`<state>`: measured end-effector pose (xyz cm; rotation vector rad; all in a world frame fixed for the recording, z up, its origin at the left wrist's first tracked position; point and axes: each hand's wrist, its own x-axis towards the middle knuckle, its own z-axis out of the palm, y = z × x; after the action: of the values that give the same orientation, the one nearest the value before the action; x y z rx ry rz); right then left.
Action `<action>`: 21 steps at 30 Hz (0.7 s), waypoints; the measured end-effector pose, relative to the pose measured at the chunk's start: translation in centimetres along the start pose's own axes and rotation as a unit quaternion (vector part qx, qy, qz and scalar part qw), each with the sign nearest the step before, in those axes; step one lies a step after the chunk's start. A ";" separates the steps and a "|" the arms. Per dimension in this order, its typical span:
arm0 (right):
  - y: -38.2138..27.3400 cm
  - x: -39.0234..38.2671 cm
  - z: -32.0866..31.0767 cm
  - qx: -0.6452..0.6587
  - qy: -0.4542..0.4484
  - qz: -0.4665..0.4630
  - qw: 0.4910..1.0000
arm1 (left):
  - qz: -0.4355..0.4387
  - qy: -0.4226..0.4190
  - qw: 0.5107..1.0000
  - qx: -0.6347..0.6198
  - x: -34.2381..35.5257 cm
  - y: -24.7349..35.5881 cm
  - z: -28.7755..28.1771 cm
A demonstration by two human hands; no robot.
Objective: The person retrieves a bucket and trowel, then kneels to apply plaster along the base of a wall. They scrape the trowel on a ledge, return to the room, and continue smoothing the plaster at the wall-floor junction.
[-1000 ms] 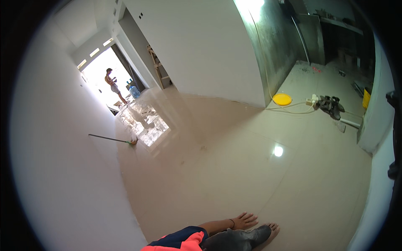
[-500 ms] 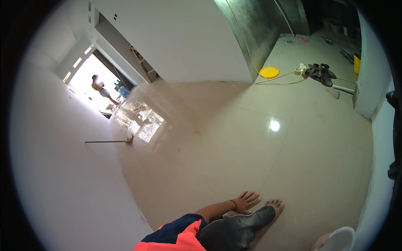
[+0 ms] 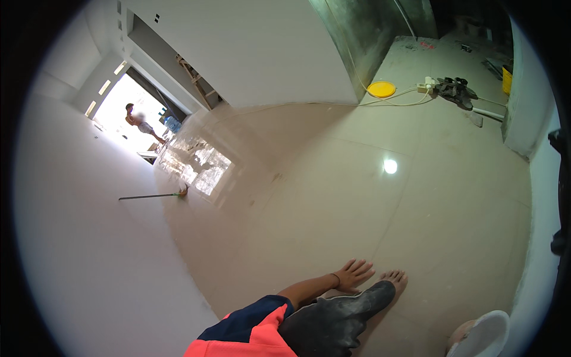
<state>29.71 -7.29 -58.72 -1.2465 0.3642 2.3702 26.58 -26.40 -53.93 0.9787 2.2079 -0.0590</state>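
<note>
My left hand [image 3: 355, 275] rests palm down on the glossy beige tile floor [image 3: 321, 202], fingers spread and holding nothing. A dark band circles its wrist. Beside it, my bare foot [image 3: 397, 278] stands on the tiles below a dusty dark trouser leg [image 3: 339, 318]. My right hand does not show. At the lower right edge is a white bucket [image 3: 491, 336], partly cut off, with a tan shape at its left side that I cannot make out.
A broom [image 3: 151, 196] leans near the left wall. Back right are a yellow lid [image 3: 381, 89], a power strip with a cable [image 3: 424, 87] and dark sandals [image 3: 455, 90]. A person [image 3: 140, 124] stands in the bright doorway near a blue water bottle [image 3: 172, 124]. A wooden ladder [image 3: 193, 77] stands in an opening.
The view has shifted slightly. My left hand appears a little higher in the picture, still flat on the floor beside my foot. The person in the doorway has changed posture slightly.
</note>
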 end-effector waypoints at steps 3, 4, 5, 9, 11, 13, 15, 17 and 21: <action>0.1 0.0 -0.1 -0.003 0.002 0.004 1.000 | 0.006 0.011 1.000 -0.018 0.0 -0.2 0.2; 0.1 0.0 -0.1 -0.004 0.002 0.006 1.000 | 0.006 0.006 1.000 -0.030 0.0 -0.2 0.2; 0.1 0.0 -0.1 -0.004 0.002 0.005 1.000 | 0.008 0.007 0.999 -0.032 0.0 -0.3 0.2; 0.2 0.2 -0.2 -0.006 0.003 0.006 1.000 | 0.004 -0.002 0.999 -0.033 0.0 -0.1 -0.1; 0.1 0.2 -0.3 -0.006 0.004 0.008 1.000 | 0.000 -0.010 1.000 -0.025 0.1 0.0 -0.2; 0.1 0.3 -0.4 -0.007 0.004 0.007 1.000 | -0.005 -0.023 1.000 -0.015 0.1 0.1 -0.3; 0.0 0.3 -0.4 -0.009 0.004 0.008 1.000 | -0.006 -0.023 1.000 -0.014 0.1 0.2 -0.4; -0.1 0.4 -0.5 -0.009 0.005 0.008 1.000 | -0.006 -0.023 1.000 -0.015 0.2 0.2 -0.4; -0.2 0.5 -0.5 -0.013 0.005 0.009 1.000 | -0.008 -0.031 0.999 -0.016 0.2 0.1 -0.4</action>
<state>29.87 -7.22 -59.42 -1.2720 0.3514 2.3915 26.30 -26.04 -53.71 0.9301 2.1541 -0.0603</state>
